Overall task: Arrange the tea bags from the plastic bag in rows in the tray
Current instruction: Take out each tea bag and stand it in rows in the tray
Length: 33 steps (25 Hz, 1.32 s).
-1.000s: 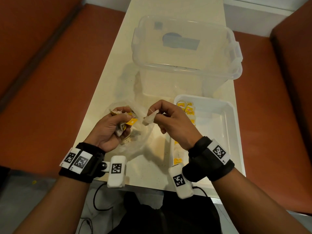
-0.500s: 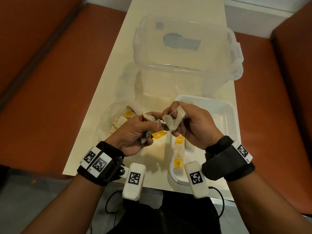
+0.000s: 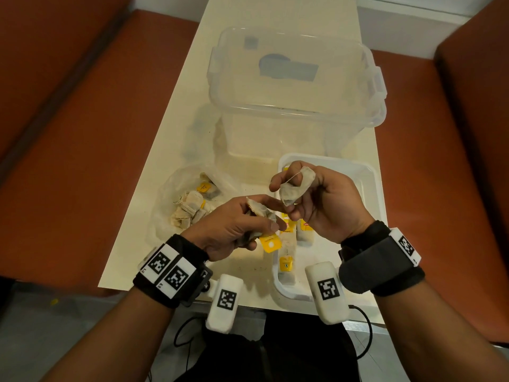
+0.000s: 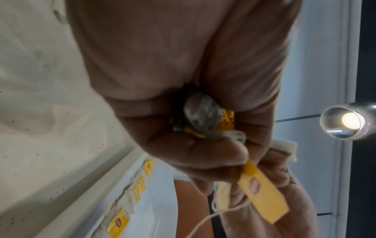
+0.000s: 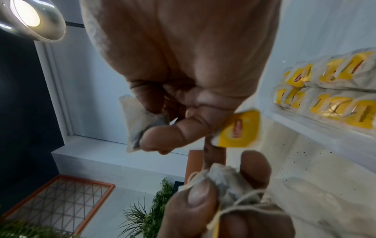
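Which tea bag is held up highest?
The tea bag pinched in the right hand, above the tray; the others lie lower.

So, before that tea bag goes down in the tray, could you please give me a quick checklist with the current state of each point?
1. Right hand grips one tea bag: ok.
2. That bag's string is free of the bunch of tea bags in the left hand: cannot tell.
3. Its yellow tag is in hand with the bag: ok.
4. White tray has bare floor on its right side: ok.
5. Rows already in the tray lie neatly: ok.
6. Plastic bag still holds bags: ok.
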Motion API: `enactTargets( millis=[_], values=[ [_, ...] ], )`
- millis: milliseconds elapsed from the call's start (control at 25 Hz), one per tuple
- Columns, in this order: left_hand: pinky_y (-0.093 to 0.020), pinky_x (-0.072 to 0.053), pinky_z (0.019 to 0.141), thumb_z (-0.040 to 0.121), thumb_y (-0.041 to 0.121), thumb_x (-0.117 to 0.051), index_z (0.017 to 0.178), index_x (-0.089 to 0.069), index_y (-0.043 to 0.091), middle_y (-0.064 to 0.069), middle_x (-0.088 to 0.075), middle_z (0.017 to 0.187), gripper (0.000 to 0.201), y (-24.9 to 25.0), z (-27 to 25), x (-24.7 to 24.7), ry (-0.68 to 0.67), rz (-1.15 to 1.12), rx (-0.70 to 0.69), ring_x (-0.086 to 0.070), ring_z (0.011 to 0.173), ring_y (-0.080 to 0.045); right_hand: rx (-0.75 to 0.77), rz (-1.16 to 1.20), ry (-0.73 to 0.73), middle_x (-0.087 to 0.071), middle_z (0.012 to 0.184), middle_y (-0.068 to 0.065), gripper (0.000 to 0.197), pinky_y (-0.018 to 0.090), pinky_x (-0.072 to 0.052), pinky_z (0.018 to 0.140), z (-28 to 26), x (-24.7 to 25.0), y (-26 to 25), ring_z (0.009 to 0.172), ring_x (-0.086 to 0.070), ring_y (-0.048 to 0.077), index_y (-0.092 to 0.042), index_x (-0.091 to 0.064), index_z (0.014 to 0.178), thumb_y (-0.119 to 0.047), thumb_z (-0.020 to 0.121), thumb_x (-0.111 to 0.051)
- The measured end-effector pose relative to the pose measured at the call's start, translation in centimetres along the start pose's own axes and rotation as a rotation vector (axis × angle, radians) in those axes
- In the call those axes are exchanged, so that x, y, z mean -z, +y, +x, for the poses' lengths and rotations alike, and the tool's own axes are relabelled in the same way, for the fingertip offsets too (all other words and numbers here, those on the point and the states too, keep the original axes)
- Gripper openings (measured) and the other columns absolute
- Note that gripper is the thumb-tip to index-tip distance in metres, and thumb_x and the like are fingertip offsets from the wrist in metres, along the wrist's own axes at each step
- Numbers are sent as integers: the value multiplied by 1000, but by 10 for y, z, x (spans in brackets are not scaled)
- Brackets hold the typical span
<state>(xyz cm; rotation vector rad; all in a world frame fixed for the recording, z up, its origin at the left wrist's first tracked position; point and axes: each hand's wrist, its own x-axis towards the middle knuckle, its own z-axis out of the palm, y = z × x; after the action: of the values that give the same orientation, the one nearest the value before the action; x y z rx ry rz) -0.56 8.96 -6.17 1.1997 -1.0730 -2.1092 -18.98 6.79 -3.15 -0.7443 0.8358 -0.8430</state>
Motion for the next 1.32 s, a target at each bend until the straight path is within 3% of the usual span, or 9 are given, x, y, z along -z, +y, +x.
enactTargets(
  millis=[120, 280, 440, 560, 760, 840, 960, 1120, 1320],
  values=[
    [-20, -36, 46, 87, -2, -67, 107, -66, 16, 6, -67, 79, 28, 0, 4, -8, -5, 38, -26, -49, 56, -4, -4, 38, -15, -66, 90, 16, 19, 23, -50, 44, 0, 0, 0, 52, -58, 20, -11, -58, 67, -13, 80, -44],
    [-19, -35, 45, 85, 5, -72, 79, -71, 25, 11, -60, 65, 20, 2, 7, -18, 65, 50, -92, -42, 47, -1, -10, 94, -52, -66, 88, 16, 5, 23, -51, 43, 1, 1, 2, 54, -60, 22, -12, -60, 67, -15, 69, -56],
    [-19, -33, 42, 86, 8, -73, 85, -69, 16, 5, -60, 65, 8, 0, 10, -15, 129, 55, -73, -49, 51, -6, 26, 67, 12, -64, 84, 14, 6, 24, -48, 44, -1, 3, 0, 51, -54, 20, -13, -58, 67, -17, 69, -53],
    [-18, -31, 40, 83, 14, -75, 78, -71, 22, 0, -63, 73, 10, 1, 8, -6, 201, -18, -58, -51, 60, -8, 35, -184, 189, -60, 81, 12, 17, 25, -41, 48, -4, 16, 0, 56, -49, 17, -13, -58, 76, -19, 82, -43],
    [-17, -30, 40, 68, 26, -80, 80, -75, 23, -3, -67, 84, 13, 6, 6, 10, 272, -138, -58, -46, 87, -24, -90, -595, 332, -60, 72, 1, 12, 26, -39, 55, -12, 39, 9, 57, -50, 10, -7, -68, 93, -14, 97, -59],
    [-16, -31, 39, 67, 27, -80, 79, -74, 24, -1, -66, 84, 13, 7, 6, 10, 273, -161, -57, -45, 78, -19, -114, -650, 326, -63, 78, 4, 15, 23, -41, 55, -14, 41, 13, 62, -52, 12, -1, -68, 99, -16, 95, -63],
    [-15, -31, 39, 70, 26, -79, 77, -72, 24, 1, -68, 81, 10, 9, 7, 6, 266, -188, -62, -46, 66, -9, -101, -678, 396, -67, 77, 1, 12, 22, -43, 57, -16, 38, 19, 66, -52, 13, -9, -72, 92, -19, 94, -67],
    [-18, -34, 40, 81, 19, -79, 81, -68, 22, 1, -66, 73, 11, 5, 13, -7, 297, -22, -76, -54, 55, -6, -114, -574, 353, -71, 82, 7, 17, 25, -46, 61, -19, 26, 22, 68, -61, 12, -5, -72, 100, -19, 93, -67],
    [-20, -38, 43, 81, 21, -81, 96, -70, 18, 1, -64, 70, 19, 1, 19, -12, 332, 34, -106, -57, 55, -8, -105, -587, 257, -76, 97, 14, 18, 27, -49, 71, -24, 22, 14, 85, -70, 16, -8, -72, 107, -19, 93, -67]
  ],
)
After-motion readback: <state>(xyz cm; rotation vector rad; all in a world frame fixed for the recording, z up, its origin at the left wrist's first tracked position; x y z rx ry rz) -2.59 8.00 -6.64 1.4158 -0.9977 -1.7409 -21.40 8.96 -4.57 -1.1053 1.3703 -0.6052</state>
